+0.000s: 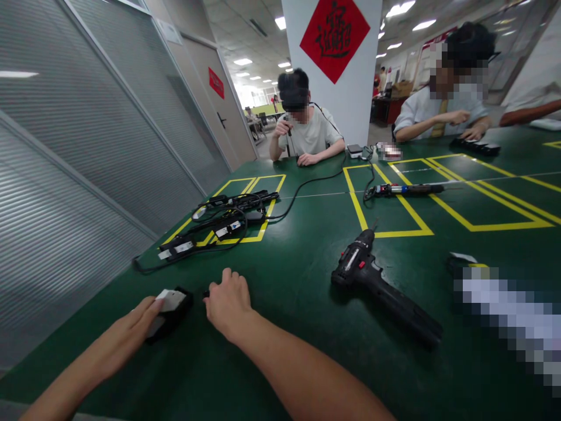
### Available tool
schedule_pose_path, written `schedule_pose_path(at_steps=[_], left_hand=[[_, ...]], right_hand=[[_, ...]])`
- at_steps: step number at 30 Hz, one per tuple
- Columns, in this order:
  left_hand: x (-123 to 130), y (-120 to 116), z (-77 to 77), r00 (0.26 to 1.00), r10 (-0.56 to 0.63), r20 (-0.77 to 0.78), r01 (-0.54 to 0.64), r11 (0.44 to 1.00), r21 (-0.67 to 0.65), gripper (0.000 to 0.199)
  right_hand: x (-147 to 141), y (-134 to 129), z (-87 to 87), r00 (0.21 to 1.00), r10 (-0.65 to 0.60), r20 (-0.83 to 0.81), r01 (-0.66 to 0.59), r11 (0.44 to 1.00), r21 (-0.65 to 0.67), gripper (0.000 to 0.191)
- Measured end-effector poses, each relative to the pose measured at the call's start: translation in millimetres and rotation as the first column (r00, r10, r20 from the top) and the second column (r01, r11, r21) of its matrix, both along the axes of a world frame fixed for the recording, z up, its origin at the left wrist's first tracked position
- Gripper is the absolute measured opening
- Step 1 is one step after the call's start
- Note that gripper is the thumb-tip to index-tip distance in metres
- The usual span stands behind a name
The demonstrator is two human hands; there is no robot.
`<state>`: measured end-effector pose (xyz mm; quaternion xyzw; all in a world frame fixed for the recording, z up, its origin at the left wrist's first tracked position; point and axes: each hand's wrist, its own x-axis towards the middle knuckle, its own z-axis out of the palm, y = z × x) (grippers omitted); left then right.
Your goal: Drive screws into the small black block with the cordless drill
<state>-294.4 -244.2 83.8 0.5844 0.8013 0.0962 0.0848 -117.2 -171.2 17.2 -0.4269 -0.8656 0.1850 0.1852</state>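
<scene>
A black drill (385,286) lies right of the right hand (230,303), black cabled devices (228,227) beyond both; the left hand (138,320), fingers together, grips and partly hides a black-and-white block (173,300) near the green table's (289,275) left edge, long axis slanting away rightward; the right pinches a small dark piece (205,294)

Single head cam, worn at the near side of the green table (289,263), facing forward and down across it. Left hand (135,321) and right hand (229,304) close to the lens, low and left of centre; forearms (302,362) enter from the bottom edge. Person opposite (309,133) farther off, pillar (359,105) behind at top; partition (87,146) fills the left side.
</scene>
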Motion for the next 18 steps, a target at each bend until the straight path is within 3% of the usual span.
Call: schedule_pose_path(at_steps=[4,10,13,18], left_hand=[[-1.1,3.5,2.7,0.978,0.089,0.189,-0.078,0.995,-0.065,0.066],[-23.7,7.9,-18.0,0.947,0.183,0.264,-0.169,0.983,-0.076,0.069],[-32.3,6.7,-26.9,0.93,0.2,0.308,-0.187,0.98,-0.071,0.068],[-33.5,-2.2,-29.0,0.918,0.103,0.382,-0.141,0.987,0.072,0.061]], right_hand=[[-3.7,0.1,-6.8,0.999,0.047,0.015,-0.048,0.999,0.015,0.033],[0.9,2.2,-6.4,0.997,0.054,-0.057,-0.054,0.999,-0.003,0.032],[7.1,-1.2,3.4,0.981,0.053,-0.186,-0.048,0.998,0.032,0.029],[1.2,-24.6,26.7,0.917,0.164,-0.362,-0.109,0.98,0.169,0.027]])
